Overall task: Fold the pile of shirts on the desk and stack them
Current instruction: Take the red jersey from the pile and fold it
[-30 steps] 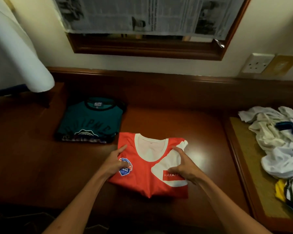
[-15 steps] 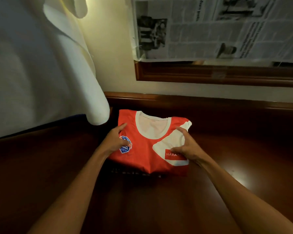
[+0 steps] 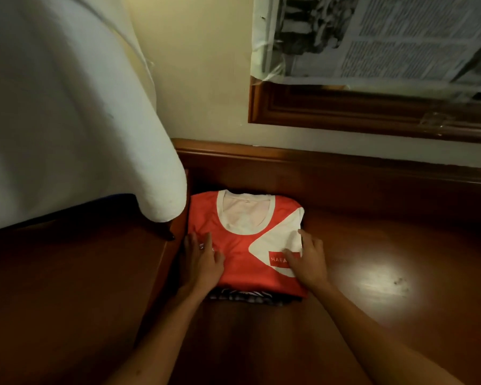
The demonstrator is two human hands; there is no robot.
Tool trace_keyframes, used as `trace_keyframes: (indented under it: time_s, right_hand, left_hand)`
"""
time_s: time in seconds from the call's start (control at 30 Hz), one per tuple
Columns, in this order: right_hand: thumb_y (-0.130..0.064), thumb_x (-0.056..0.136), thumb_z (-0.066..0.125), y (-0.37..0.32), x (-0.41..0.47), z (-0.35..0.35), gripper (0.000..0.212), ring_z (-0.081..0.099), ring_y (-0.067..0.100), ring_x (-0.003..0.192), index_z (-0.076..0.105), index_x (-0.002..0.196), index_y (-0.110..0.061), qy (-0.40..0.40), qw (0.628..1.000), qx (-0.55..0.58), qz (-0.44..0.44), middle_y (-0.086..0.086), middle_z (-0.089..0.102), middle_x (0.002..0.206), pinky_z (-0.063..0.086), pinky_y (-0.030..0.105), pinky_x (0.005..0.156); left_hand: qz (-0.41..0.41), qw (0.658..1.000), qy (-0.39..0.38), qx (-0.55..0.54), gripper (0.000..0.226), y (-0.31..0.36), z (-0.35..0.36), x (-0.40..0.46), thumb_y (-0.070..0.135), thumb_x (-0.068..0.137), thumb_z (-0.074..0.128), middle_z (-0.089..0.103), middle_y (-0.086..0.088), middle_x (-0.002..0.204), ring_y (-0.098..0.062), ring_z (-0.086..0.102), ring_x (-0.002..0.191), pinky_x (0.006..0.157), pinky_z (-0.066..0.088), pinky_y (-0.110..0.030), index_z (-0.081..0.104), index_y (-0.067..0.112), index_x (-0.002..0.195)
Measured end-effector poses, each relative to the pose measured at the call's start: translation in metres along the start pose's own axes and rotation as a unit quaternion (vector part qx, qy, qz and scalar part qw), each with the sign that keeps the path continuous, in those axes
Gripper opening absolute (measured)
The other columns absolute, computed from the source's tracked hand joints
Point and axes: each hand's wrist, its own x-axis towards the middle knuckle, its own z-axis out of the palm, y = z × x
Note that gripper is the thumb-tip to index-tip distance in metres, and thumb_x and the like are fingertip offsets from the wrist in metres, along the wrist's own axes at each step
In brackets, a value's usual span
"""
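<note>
**Red shirt laid on the stack, both hands flat on top**

A white draped cloth [image 3: 67,112] fills the upper left, hanging over the left end of the wooden desk [image 3: 372,315]; on the wall behind, a sheet of newspaper [image 3: 386,37] hangs over a wooden frame [image 3: 345,118]; a bright patch of reflected light sits on the desk surface to the right of the shirts.

The folded red shirt [image 3: 242,254] lies at the back left of the desk, just beside the cloth's hanging edge, its white collar toward the wall; it rests on top of another folded garment [image 3: 247,297], of which only a dark patterned edge shows at the near side; so the stack looks begun, though the unfolded pile is out of view.

The left hand [image 3: 202,262] rests on the shirt's left part, fingers spread and fairly straight, grasping nothing; the right hand [image 3: 307,259] lies on the white panel at the right edge, fingers loosely extended, pressing rather than pinching.

The fabric looks thin, light and smooth, probably slippery; it will likely slide or unfold if dragged by one corner; better to shift it with flat palms, or lift it from under both side edges at once.
</note>
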Motion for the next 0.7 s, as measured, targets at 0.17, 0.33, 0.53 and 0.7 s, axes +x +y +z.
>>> trace_keyframes:
  time_s: [0.17, 0.33, 0.53, 0.7]
  right_hand:
    - [-0.062, 0.092, 0.037, -0.040, 0.019, 0.013, 0.073, 0.012, 0.033, 0.148, 0.028, 0.150, -0.018, 0.079, 0.975, -0.166, -0.123, 0.014, 0.016, 0.160, 0.017, 0.058, 0.115]
    - [-0.071, 0.092, 0.019, -0.031, 0.043, 0.033, 0.078, -0.012, 0.026, 0.150, 0.000, 0.155, -0.029, -0.003, 0.962, -0.250, -0.109, 0.006, -0.010, 0.163, 0.004, 0.064, 0.115]
    - [-0.074, 0.090, 0.023, -0.019, 0.044, 0.044, 0.081, -0.010, 0.021, 0.150, -0.007, 0.154, -0.034, -0.008, 0.981, -0.183, -0.066, 0.000, -0.011, 0.163, 0.010, 0.062, 0.115]
    - [-0.072, 0.091, 0.030, -0.026, 0.051, 0.025, 0.079, -0.009, 0.021, 0.150, 0.002, 0.154, -0.034, -0.056, 0.984, -0.159, -0.065, -0.001, -0.009, 0.164, 0.002, 0.065, 0.115]
  left_hand:
    - [0.107, 0.989, 0.099, 0.022, 0.060, 0.017, -0.007, 0.040, 0.042, 0.099, 0.029, 0.012, -0.019, 0.160, -0.034, 0.006, 0.149, 0.120, 0.008, -0.049, 0.027, 0.017, 0.152]
    - [0.104, 0.989, 0.079, 0.075, 0.078, 0.003, 0.013, 0.079, 0.062, 0.091, 0.017, 0.010, -0.017, 0.161, -0.031, 0.005, 0.150, 0.121, 0.002, -0.046, 0.016, 0.019, 0.156]
    - [0.112, 0.990, 0.072, 0.051, 0.080, -0.003, 0.022, 0.092, 0.068, 0.087, 0.019, 0.020, -0.012, 0.160, -0.030, 0.014, 0.148, 0.119, 0.009, -0.045, 0.023, 0.026, 0.154]
    - [0.104, 0.992, 0.033, 0.065, 0.085, 0.001, 0.012, 0.086, 0.071, 0.083, 0.005, 0.007, -0.010, 0.163, -0.026, 0.003, 0.150, 0.121, 0.001, -0.044, 0.008, 0.027, 0.155]
